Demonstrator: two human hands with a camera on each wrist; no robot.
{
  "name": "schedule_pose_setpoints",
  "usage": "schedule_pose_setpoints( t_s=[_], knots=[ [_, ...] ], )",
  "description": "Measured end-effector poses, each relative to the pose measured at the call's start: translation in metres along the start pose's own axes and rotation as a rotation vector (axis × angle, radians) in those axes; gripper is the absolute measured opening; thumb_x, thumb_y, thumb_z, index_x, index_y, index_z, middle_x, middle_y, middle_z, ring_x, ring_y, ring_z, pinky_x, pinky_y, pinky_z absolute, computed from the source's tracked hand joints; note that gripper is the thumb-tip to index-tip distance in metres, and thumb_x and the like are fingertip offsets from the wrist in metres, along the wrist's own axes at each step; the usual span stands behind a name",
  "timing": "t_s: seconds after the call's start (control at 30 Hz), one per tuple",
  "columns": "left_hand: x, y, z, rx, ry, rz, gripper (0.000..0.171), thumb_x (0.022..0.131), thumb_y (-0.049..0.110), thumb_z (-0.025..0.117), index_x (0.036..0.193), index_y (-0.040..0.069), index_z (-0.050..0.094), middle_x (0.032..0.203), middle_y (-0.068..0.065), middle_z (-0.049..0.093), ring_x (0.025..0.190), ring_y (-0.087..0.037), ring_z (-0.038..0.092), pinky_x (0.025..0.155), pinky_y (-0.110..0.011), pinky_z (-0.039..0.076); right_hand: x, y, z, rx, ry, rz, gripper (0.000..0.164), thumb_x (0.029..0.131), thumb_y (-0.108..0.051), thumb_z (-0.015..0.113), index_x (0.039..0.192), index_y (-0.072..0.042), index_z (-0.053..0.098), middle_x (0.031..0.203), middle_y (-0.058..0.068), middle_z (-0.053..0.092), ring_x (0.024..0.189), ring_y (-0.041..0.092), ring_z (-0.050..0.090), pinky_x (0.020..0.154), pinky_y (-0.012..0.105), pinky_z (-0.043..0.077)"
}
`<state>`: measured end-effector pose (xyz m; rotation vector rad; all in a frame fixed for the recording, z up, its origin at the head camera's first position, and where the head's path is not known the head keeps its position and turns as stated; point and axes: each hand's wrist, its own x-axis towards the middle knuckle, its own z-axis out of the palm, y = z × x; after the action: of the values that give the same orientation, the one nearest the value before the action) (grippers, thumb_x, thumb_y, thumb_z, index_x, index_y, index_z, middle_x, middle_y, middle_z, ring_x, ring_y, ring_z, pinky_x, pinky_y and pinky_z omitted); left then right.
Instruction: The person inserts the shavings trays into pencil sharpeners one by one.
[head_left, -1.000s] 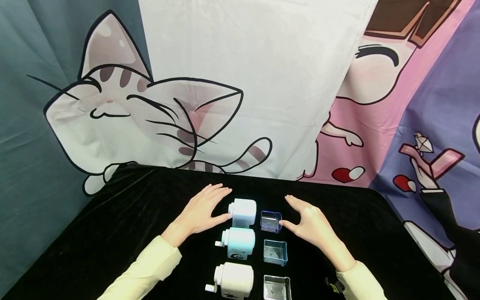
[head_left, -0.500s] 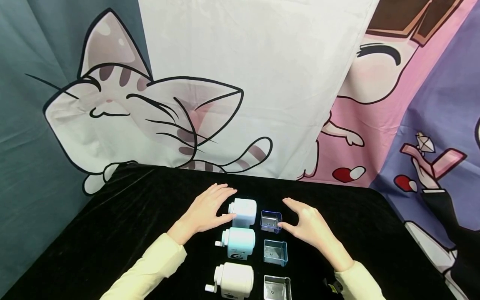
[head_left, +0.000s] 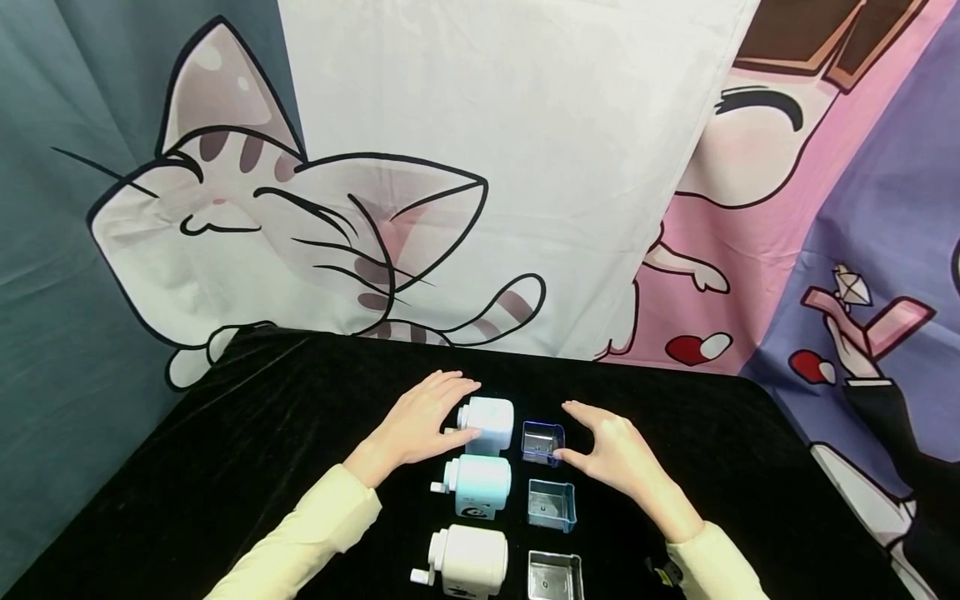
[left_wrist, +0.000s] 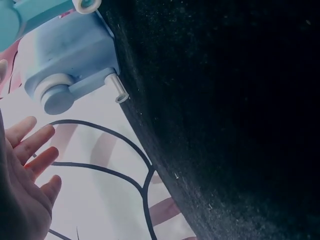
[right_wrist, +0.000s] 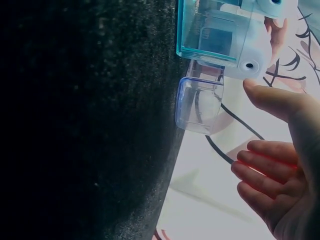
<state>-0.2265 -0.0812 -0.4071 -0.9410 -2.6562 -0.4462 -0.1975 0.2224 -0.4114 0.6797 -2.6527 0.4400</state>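
Note:
A pale blue crank pencil sharpener (head_left: 491,421) stands at the far end of a row, with a mint sharpener (head_left: 480,483) and a white one (head_left: 472,560) nearer. My left hand (head_left: 420,421) is spread beside and over the pale blue sharpener's left side, thumb across its front; contact cannot be told. In the left wrist view its crank handle (left_wrist: 117,89) shows. To the right lies a blue-tinted clear shavings drawer (head_left: 542,443). My right hand (head_left: 611,442) hovers at its right with thumb and fingers apart, the thumb tip by its edge, holding nothing.
A teal clear drawer (head_left: 551,505) and a colourless clear drawer (head_left: 555,575) line up beside the nearer sharpeners. Black cloth (head_left: 247,467) covers the table. A small dark object (head_left: 666,573) lies by the right sleeve. A cartoon-printed curtain (head_left: 525,167) hangs behind.
My left hand has moved to the right over the pale blue sharpener. My right hand has drifted slightly left and down by the blue-tinted drawer. The sharpeners and drawers have stayed put.

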Motion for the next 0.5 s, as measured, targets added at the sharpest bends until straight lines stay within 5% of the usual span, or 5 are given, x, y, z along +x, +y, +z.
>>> schedule_pose_setpoints(
  t_s=[0.5],
  knots=[
    [0.0014,0.0013,0.0103,-0.002,0.015,0.009,0.063,0.079,0.059,0.053,0.128,0.019,0.048,0.13,0.003,0.052,0.128,-0.016,0.04,0.11,-0.034,0.026,-0.0013,0.0007,0.0054,0.013,-0.046,0.013,0.062,0.065,-0.043,0.076,0.115,-0.01,0.061,0.115,0.005,0.064,0.105,0.018,0.061,0.088,0.036,0.048]
  ],
)
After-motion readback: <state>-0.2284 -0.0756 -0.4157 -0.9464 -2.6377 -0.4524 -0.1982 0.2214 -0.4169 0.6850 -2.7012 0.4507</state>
